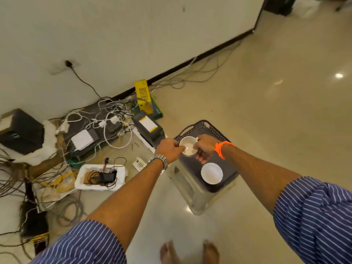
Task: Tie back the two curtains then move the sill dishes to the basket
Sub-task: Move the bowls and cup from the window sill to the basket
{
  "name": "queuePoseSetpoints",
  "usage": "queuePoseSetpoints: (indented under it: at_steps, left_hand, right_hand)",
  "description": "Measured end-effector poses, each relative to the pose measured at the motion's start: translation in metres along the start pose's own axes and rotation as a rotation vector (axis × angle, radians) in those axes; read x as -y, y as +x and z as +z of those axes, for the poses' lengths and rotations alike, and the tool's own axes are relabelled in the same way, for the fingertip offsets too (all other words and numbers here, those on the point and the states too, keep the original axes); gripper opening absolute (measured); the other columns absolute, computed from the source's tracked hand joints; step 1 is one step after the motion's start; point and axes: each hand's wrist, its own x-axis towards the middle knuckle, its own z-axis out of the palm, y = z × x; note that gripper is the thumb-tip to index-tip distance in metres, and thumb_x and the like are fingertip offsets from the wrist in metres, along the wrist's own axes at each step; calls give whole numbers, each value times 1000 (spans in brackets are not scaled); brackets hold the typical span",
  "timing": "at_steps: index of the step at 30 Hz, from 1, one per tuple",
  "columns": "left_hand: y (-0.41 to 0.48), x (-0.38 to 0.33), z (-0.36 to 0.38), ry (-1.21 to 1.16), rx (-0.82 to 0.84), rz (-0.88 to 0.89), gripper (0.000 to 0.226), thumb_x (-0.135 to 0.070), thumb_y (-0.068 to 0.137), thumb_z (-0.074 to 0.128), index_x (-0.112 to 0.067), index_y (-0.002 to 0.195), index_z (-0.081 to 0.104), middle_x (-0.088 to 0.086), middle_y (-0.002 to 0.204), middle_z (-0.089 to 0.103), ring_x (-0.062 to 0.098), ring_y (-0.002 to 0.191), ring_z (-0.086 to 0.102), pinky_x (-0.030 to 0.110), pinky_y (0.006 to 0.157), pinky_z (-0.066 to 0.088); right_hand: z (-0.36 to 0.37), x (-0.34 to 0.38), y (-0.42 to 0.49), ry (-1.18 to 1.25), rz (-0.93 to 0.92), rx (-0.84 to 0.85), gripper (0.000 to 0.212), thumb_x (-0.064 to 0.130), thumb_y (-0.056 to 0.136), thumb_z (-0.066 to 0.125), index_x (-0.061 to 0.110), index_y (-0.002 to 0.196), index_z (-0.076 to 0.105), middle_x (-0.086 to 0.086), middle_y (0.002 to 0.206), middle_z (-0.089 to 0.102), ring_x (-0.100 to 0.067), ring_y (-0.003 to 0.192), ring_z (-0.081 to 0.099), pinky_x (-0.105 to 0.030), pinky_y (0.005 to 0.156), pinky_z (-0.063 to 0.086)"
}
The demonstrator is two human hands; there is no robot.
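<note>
A dark perforated basket rests on a pale plastic stool on the floor. Over its far half I hold a white cup with both hands: my left hand grips its left rim, and my right hand, with an orange thread at the wrist, grips its right side. A second white dish sits upright in the near part of the basket. No curtain or sill is in view.
A tangle of cables, chargers and dark boxes lies on the floor along the wall at left. A white foam tray with an adapter sits left of the stool. My bare feet stand on glossy tile.
</note>
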Motion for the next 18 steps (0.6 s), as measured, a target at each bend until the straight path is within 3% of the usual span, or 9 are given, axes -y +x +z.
queuePoseSetpoints:
  at_steps: [3, 8, 13, 15, 18]
  left_hand:
    - [25, -2, 31, 58, 60, 24, 28, -42, 78, 65, -17, 68, 73, 5, 69, 72, 22, 67, 68, 35, 67, 57]
    - [65, 12, 68, 196, 79, 67, 35, -41, 83, 63, -10, 66, 69, 8, 65, 65, 26, 65, 61, 33, 58, 48]
    - [100, 35, 96, 343, 78, 99, 34, -43, 85, 58, -14, 70, 68, 6, 69, 64, 27, 73, 63, 34, 65, 49]
    - [112, 49, 104, 441, 73, 131, 36, -46, 86, 54, -16, 79, 73, 5, 76, 69, 26, 79, 63, 34, 74, 46]
    - [124, 68, 116, 566, 68, 196, 39, -48, 88, 49, -19, 83, 75, 3, 81, 68, 24, 87, 57, 38, 81, 35]
  right_hand:
    - [-11, -29, 21, 5, 50, -21, 25, 9, 90, 45, -9, 103, 56, -21, 67, 63, -29, 50, 60, -43, 59, 59]
    - [-15, -58, 62, -92, 95, -61, 21, 9, 87, 47, -2, 102, 58, -16, 71, 70, -24, 50, 59, -26, 52, 50]
    - [-3, -81, 106, -149, 104, -129, 28, 15, 85, 51, 1, 105, 64, -13, 77, 76, -19, 54, 61, -24, 55, 46]
    - [6, -88, 121, -181, 107, -137, 29, 21, 84, 53, 6, 106, 65, -6, 75, 76, -17, 63, 63, -26, 60, 48]
    - [17, -99, 141, -221, 141, -141, 30, 29, 84, 56, 11, 105, 67, 3, 69, 75, -16, 79, 67, -34, 82, 54]
